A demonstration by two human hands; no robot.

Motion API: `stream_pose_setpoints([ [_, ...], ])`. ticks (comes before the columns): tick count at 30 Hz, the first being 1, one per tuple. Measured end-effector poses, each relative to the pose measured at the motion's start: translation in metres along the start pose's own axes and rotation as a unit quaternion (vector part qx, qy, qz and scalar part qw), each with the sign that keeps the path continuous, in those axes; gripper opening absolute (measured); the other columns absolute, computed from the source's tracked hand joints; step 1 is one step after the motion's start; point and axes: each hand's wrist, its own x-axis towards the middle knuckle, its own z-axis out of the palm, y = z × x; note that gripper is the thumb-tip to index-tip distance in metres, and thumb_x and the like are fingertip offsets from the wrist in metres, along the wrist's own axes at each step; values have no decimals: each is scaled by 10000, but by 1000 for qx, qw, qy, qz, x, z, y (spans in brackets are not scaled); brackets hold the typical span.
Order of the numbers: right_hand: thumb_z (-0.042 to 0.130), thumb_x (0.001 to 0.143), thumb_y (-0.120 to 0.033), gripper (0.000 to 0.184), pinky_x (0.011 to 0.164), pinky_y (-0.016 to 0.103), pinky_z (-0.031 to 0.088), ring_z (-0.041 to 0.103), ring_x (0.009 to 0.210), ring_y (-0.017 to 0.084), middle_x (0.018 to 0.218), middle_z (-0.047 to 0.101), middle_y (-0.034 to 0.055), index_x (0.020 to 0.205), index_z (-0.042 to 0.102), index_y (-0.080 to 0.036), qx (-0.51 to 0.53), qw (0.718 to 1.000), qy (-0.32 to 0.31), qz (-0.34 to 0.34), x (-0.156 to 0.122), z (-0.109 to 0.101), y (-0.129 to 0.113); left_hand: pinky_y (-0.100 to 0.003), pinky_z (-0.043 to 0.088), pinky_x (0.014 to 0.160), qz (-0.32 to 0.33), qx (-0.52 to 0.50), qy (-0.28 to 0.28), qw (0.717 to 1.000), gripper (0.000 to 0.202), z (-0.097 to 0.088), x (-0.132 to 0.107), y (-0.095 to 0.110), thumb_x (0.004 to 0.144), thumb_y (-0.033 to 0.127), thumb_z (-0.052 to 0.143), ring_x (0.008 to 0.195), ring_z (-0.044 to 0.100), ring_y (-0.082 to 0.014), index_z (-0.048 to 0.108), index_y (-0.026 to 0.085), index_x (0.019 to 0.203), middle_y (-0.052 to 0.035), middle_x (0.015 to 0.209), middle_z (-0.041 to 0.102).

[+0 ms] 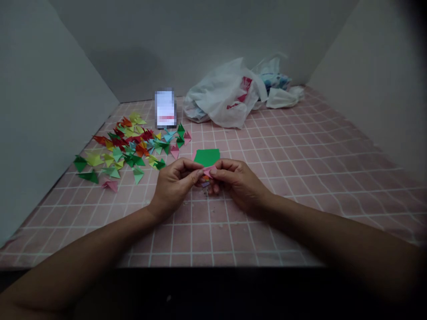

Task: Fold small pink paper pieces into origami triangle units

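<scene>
Between my two hands is a small folded piece of pink paper [209, 171], pinched from both sides. My left hand [176, 184] grips its left end between thumb and forefinger. On the right end, my right hand [242, 182] has its thumb pressed over the paper, fingers curled beneath. Just behind the fingertips a green paper sheet [207, 157] lies on the table, with a bit of pink showing at its left edge. Slips of orange and purple paper peek out below the pinched piece, mostly hidden by my fingers.
Many folded paper cranes [133, 146] in several colours are heaped at the left. Behind them a lit phone [165, 108] stands upright, its screen blurred. A white plastic bag [223, 93] and crumpled packaging [283, 95] lie at the back. A pink checked cloth [300, 169] covers the table, walled on three sides.
</scene>
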Motion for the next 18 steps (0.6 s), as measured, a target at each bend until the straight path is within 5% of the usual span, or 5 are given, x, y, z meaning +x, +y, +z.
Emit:
stream_pose_setpoints([
  [18, 725, 856, -398, 258, 551, 262, 435, 564, 545, 117, 585, 623, -16, 751, 617, -189, -155, 987, -16, -29, -4, 2, -2, -209, 541, 546, 3, 17, -42, 999, 212, -1, 4, 1, 796, 274, 775, 557, 647, -109, 629, 180, 917, 28, 663, 657],
])
